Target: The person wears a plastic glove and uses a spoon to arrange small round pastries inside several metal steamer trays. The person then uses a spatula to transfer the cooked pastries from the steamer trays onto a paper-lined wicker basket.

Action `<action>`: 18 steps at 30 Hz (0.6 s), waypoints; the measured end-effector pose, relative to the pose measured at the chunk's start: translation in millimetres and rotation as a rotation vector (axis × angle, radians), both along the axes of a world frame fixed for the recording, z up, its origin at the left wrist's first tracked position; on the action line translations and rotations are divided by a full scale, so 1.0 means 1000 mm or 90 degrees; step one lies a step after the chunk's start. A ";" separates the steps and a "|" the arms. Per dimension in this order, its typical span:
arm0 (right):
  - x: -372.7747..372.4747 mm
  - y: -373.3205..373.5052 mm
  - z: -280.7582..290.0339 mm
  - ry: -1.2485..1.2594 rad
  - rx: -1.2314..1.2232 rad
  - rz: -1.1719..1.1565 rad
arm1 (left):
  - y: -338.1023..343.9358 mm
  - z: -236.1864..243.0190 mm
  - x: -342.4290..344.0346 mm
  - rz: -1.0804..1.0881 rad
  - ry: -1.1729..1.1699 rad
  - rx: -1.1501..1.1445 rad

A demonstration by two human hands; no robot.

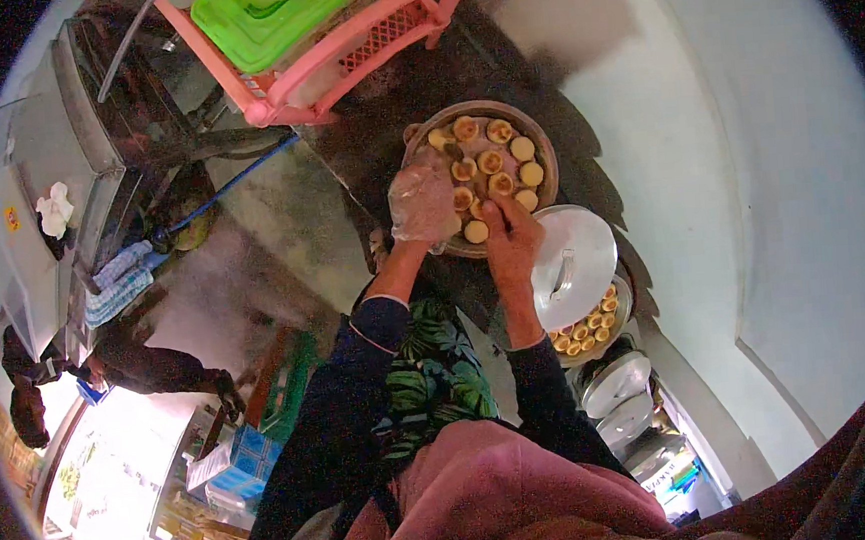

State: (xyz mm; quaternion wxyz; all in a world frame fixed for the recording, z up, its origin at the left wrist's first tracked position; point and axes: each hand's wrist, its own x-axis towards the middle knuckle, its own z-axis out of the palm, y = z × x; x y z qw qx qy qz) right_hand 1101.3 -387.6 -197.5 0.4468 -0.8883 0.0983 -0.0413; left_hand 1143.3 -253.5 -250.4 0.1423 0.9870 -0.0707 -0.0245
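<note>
A round brown pan (545,140) in front of me holds several small round cakes (489,162), some browned on top and some pale. Over its left side is my left hand (422,202) in a clear plastic glove. Its fingers are bunched, and what they may hold is hidden; a small dark patch shows by the fingertips. My right hand (513,236) is bare and reaches over the near rim. Its fingertips are pressed together at the edge of a browned cake (478,209) in the middle of the pan.
A silver lid (574,260) lies right of my right hand, partly over a second pan of small cakes (593,333). More metal lids (616,383) stand nearer me. A pink plastic rack (377,48) with a green lid (275,20) is at the back. A white wall (687,182) bounds the right.
</note>
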 end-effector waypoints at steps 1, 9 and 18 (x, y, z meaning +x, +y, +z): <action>-0.004 -0.003 -0.001 0.002 -0.002 -0.002 | 0.002 0.002 -0.005 -0.002 0.002 -0.002; -0.004 0.007 -0.012 0.082 -0.004 -0.029 | 0.033 0.022 -0.035 0.209 0.132 -0.287; -0.025 0.018 -0.011 0.018 -0.111 0.028 | 0.038 -0.013 -0.052 0.349 0.196 -0.475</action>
